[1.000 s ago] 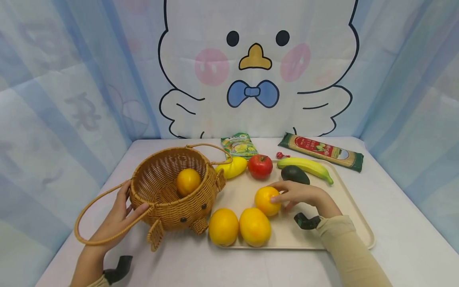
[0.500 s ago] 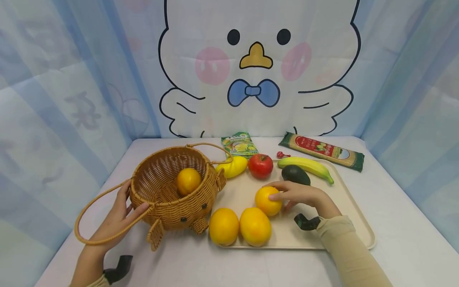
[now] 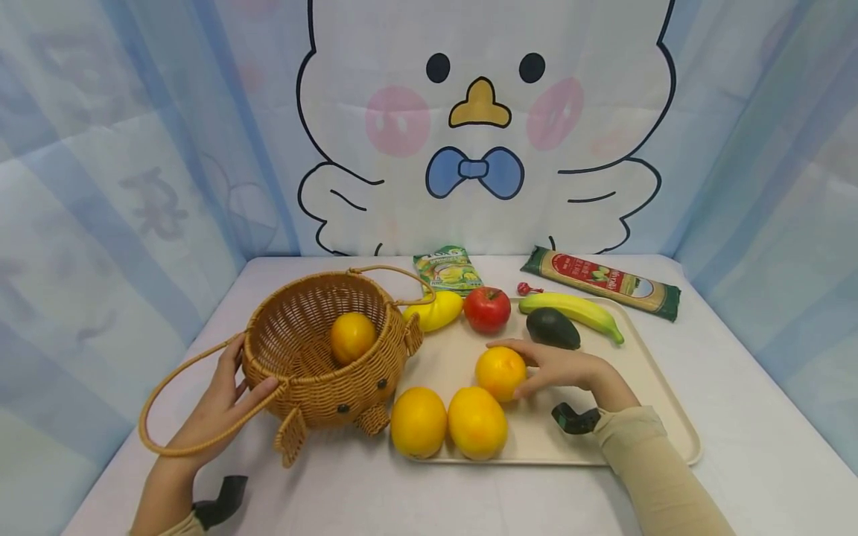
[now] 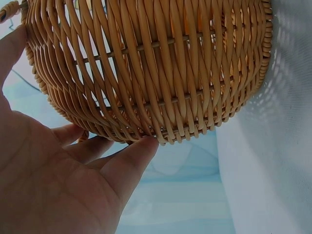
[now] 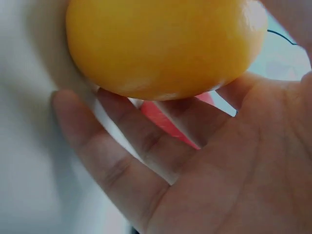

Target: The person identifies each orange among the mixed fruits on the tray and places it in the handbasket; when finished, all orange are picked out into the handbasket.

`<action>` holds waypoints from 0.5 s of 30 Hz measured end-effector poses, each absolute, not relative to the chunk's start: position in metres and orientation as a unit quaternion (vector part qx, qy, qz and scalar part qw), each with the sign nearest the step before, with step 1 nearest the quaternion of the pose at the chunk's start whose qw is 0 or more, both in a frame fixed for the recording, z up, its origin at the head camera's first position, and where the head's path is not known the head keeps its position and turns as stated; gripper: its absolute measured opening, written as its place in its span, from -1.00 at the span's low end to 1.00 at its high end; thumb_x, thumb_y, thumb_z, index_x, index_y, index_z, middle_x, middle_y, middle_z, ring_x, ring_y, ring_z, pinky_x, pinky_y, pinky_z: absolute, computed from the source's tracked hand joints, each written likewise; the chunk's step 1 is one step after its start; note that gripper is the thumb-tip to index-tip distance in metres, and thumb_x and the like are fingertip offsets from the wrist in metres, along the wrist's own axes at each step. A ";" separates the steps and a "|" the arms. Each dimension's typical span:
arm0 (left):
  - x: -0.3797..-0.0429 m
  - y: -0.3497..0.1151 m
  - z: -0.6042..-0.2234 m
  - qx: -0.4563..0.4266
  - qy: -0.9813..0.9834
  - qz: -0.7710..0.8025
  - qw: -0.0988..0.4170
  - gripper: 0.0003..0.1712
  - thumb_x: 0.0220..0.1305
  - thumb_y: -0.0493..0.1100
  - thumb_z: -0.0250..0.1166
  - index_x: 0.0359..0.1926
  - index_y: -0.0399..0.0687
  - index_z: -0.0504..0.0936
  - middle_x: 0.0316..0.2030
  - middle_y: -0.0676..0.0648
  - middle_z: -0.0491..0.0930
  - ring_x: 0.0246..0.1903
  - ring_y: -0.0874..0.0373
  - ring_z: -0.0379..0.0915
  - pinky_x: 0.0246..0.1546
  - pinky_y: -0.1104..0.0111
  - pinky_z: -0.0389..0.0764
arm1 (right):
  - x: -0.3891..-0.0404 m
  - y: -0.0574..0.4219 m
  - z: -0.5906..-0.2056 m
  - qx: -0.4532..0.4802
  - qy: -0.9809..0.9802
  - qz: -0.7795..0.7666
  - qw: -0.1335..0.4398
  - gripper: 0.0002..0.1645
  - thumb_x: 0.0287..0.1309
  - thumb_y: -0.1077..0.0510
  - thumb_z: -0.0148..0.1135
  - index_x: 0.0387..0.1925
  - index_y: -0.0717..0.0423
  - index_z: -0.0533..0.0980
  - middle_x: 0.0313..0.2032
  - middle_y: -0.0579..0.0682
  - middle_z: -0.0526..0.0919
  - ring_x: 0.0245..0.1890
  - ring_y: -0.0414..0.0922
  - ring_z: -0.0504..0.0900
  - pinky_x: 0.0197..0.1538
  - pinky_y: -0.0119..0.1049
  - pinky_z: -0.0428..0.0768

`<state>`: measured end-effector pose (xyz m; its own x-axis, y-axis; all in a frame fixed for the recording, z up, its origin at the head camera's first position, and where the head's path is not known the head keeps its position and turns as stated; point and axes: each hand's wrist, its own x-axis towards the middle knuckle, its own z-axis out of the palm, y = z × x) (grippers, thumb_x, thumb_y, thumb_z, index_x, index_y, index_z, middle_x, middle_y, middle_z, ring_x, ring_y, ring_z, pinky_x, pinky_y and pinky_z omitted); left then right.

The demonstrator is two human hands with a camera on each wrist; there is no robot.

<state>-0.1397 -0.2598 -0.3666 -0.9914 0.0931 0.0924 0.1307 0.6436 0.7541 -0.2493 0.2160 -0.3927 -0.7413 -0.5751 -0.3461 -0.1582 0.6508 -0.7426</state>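
Note:
A round wicker basket [image 3: 315, 402] with an animal face tilts toward the right side of the table, one orange [image 3: 353, 339] inside it. My left hand [image 3: 211, 417] supports its outer left side; the left wrist view shows fairly straight fingers [image 4: 134, 163] touching the weave. On the beige tray, my right hand [image 3: 563, 368] has its thumb and fingers about another orange [image 3: 499, 372]. In the right wrist view, the fingers [image 5: 141, 126] pass under this orange, with the fingertips close to the tray surface. Two more oranges, left [image 3: 418, 423] and right [image 3: 477, 423], sit at the tray's front left.
The tray [image 3: 643, 417] also carries a red apple [image 3: 487, 310], an avocado [image 3: 553, 327], a banana [image 3: 573, 309] and a yellow fruit [image 3: 439, 311]. Behind it lie a green snack bag [image 3: 447, 269], a red lollipop [image 3: 526, 289] and a long noodle packet [image 3: 603, 281]. Curtains enclose the table.
My right thumb has slid from the front of the orange down to its lower right side. The orange, the basket and my left hand stay nearly where they were.

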 end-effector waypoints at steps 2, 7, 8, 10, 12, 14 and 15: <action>-0.140 -0.260 -0.367 -0.060 -0.906 -0.417 0.021 0.02 0.37 0.02 0.09 0.46 0.06 -0.49 0.47 -0.29 -0.45 0.44 -0.34 -0.45 0.22 -0.37 0.08 | -0.250 0.216 -0.394 -0.220 0.862 -0.360 0.282 -0.01 -0.12 -0.12 0.43 0.37 -0.32 0.17 0.35 -0.01 0.28 0.28 0.06 0.24 0.34 0.31 0.16; -0.140 -0.260 -0.367 -0.059 -0.907 -0.417 0.019 0.02 0.37 0.03 0.09 0.46 0.07 -0.50 0.47 -0.28 -0.46 0.44 -0.33 -0.46 0.22 -0.37 0.08 | -0.252 0.214 -0.394 -0.210 0.861 -0.381 0.262 -0.06 0.01 -0.17 0.32 0.39 -0.34 0.11 0.37 0.02 0.22 0.31 0.15 0.23 0.31 0.30 0.23; -0.140 -0.261 -0.367 -0.060 -0.907 -0.417 0.018 0.02 0.37 0.02 0.09 0.46 0.08 -0.50 0.47 -0.28 -0.46 0.44 -0.34 -0.46 0.22 -0.38 0.08 | -0.252 0.213 -0.393 -0.204 0.861 -0.387 0.261 -0.09 0.05 -0.19 0.28 0.39 -0.37 0.09 0.37 0.02 0.21 0.28 0.14 0.27 0.29 0.26 0.30; -0.140 -0.261 -0.367 -0.060 -0.907 -0.417 0.019 0.01 0.37 0.02 0.09 0.46 0.08 -0.50 0.47 -0.28 -0.46 0.44 -0.34 -0.45 0.22 -0.38 0.08 | -0.253 0.210 -0.393 -0.192 0.859 -0.399 0.258 -0.15 0.12 -0.21 0.21 0.39 -0.41 0.06 0.37 0.03 0.20 0.18 0.12 0.40 0.25 0.16 0.41; -0.140 -0.261 -0.368 -0.060 -0.907 -0.417 0.018 0.02 0.37 0.02 0.09 0.46 0.07 -0.50 0.47 -0.28 -0.47 0.44 -0.34 -0.45 0.21 -0.38 0.08 | -0.255 0.207 -0.392 -0.182 0.859 -0.405 0.253 -0.19 0.17 -0.23 0.15 0.39 -0.43 0.05 0.36 0.04 0.19 0.06 0.04 0.48 0.18 0.02 0.51; -0.140 -0.261 -0.368 -0.060 -0.907 -0.417 0.017 0.02 0.37 0.02 0.09 0.46 0.06 -0.50 0.47 -0.28 -0.47 0.44 -0.34 -0.45 0.21 -0.38 0.08 | -0.256 0.204 -0.392 -0.184 0.861 -0.406 0.245 -0.23 0.21 -0.24 0.10 0.39 -0.42 0.04 0.34 0.07 0.21 -0.02 -0.01 0.51 0.12 -0.08 0.56; -0.140 -0.261 -0.368 -0.060 -0.907 -0.416 0.017 0.02 0.37 0.02 0.09 0.46 0.06 -0.50 0.47 -0.28 -0.47 0.44 -0.34 -0.45 0.21 -0.38 0.08 | -0.257 0.203 -0.392 -0.186 0.862 -0.407 0.240 -0.25 0.23 -0.23 0.07 0.40 -0.42 0.04 0.34 0.08 0.22 -0.04 -0.01 0.51 0.10 -0.10 0.57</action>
<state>-0.1403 -0.2613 -0.3679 -0.9922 0.0946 0.0818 0.1237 0.6461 0.7532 -0.2571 0.2027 -0.3920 -0.8156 -0.5159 -0.2622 -0.1253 0.5998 -0.7902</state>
